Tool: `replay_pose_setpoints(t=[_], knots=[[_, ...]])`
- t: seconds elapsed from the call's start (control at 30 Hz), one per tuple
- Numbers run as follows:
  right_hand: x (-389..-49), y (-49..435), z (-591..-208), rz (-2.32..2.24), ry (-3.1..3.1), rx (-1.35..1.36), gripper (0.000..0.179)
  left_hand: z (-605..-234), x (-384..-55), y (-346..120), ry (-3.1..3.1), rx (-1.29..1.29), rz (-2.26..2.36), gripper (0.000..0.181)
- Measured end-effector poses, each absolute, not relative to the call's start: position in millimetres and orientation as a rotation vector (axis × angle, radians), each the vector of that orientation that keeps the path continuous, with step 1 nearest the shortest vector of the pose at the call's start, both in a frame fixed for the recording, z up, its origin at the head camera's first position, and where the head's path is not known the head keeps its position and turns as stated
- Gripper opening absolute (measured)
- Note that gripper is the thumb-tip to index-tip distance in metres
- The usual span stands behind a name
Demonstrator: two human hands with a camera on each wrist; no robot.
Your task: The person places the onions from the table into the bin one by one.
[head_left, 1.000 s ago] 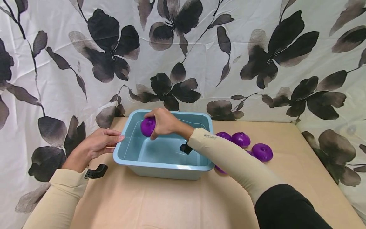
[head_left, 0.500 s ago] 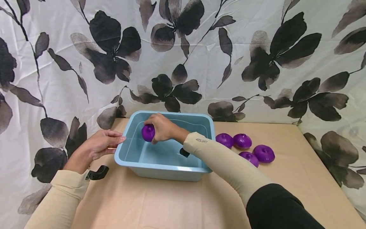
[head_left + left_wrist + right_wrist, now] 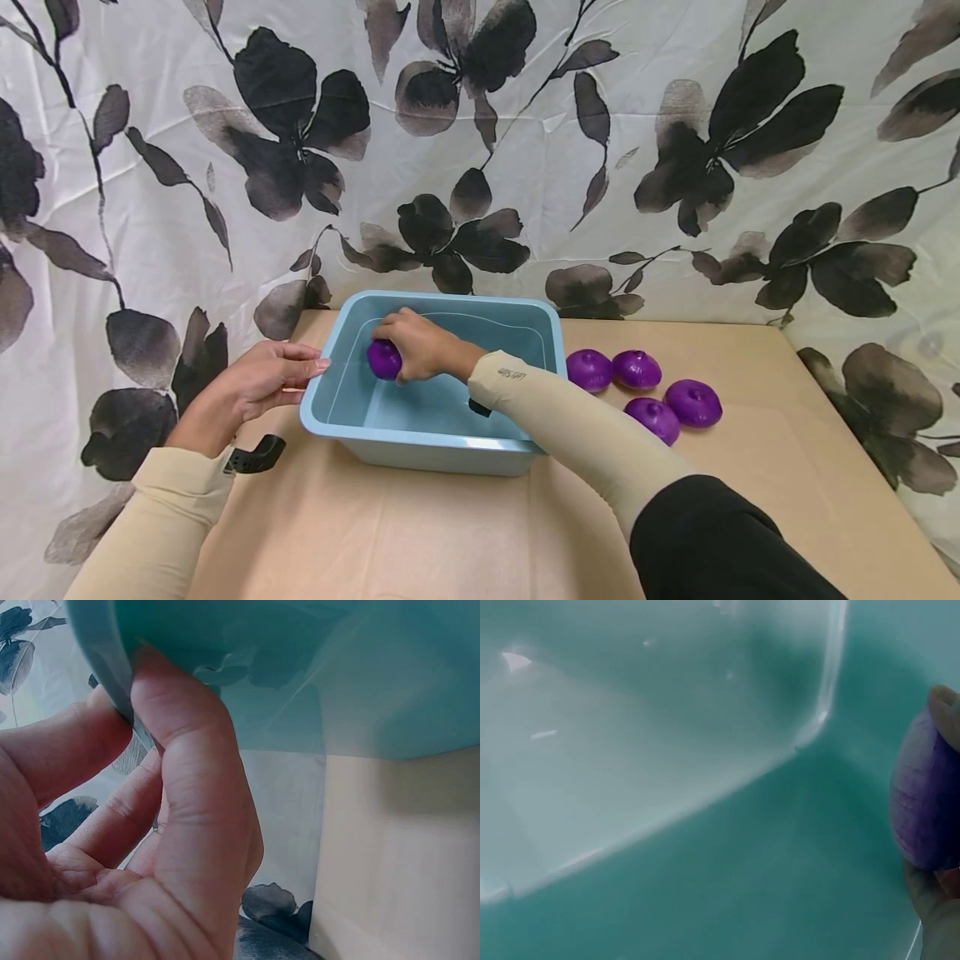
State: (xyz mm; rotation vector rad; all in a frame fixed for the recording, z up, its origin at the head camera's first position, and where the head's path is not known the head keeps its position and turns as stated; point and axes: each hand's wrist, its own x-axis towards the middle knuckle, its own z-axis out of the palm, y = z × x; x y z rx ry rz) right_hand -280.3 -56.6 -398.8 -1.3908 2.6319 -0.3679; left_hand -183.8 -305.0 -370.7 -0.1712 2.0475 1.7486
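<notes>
A light blue plastic tub (image 3: pixel 442 437) stands on the table in the head view. My right hand (image 3: pixel 422 343) reaches down inside it, toward the left end, and grips a glossy purple onion (image 3: pixel 384 360) between thumb and fingers. At the right edge of the right wrist view, the same onion (image 3: pixel 924 791) is held above the tub's floor, beside the wall. My left hand (image 3: pixel 262 379) pinches the tub's left rim. The left wrist view shows thumb and finger on either side of that rim (image 3: pixel 105 656).
Several more purple onions (image 3: pixel 692 403) lie on the tan table (image 3: pixel 450 533) to the right of the tub, near my right forearm. A white curtain with dark flowers (image 3: pixel 555 192) hangs right behind the table.
My right hand has lowered the onion deeper into the tub. The right forearm has shifted left, uncovering the onions on the table. The left hand stays on the rim.
</notes>
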Motion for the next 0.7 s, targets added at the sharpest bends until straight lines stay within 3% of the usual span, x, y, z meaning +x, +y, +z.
replay_pose_setpoints(t=[0.47, 0.7], knots=[[-286, -67, -415, -0.118, 2.592, -1.529, 0.067, -371, -184, -304, 2.053, -0.166, 1.733, 0.033], [-284, -69, -420, 0.036, 2.584, -1.523, 0.071, -373, -184, -304, 2.053, -0.167, 1.741, 0.032]])
